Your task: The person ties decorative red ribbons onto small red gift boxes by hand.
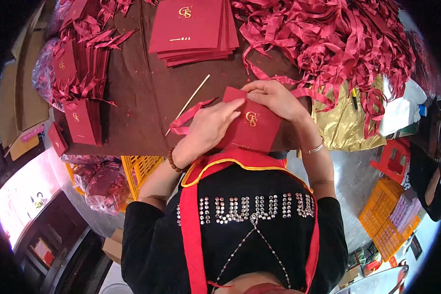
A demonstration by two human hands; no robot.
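A flat red card piece with a gold monogram [252, 128] lies tilted at the table's near edge, between my two hands. My left hand [213, 123] rests over its left side, with the index finger stretched toward the top edge. At the upper right edge, the curled fingers of my right hand [272, 97] grip the card. A red ribbon [183, 117] emerges to the left of my left hand, and another stretch of ribbon runs right from behind my right hand. Whether it passes through the card is hidden by my fingers. A thin pale stick [193, 98] lies left of my hands.
A stack of larger red cards [191, 29] sits at the back. Red ribbons [328, 44] are heaped at back right, partly on gold sheeting [345, 122]. Ribboned red pieces [81, 120] stand in rows on the left. Yellow crates [384, 210] are below the table.
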